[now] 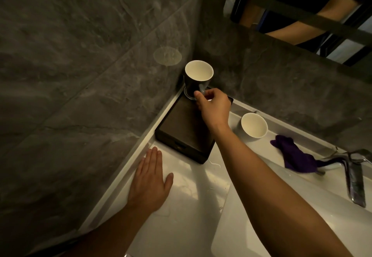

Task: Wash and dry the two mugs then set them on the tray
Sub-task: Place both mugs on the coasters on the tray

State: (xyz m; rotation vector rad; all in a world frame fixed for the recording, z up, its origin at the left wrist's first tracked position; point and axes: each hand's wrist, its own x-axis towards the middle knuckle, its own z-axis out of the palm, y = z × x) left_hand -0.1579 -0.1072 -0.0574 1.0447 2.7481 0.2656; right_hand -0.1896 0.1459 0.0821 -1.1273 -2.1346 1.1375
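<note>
A dark mug (196,78) with a white inside stands upright at the far corner of the dark brown tray (181,127), on a ringed coaster. My right hand (213,105) pinches its handle. A second mug (254,125), white inside, stands on the white counter right of the tray, apart from the hand. My left hand (150,180) lies flat, fingers spread, on the counter in front of the tray. A purple cloth (293,157) lies crumpled further right.
Grey stone-tiled walls meet in a corner behind the tray. A chrome faucet (354,178) juts out at the right over the white basin (251,234). A mirror at the upper right reflects an arm.
</note>
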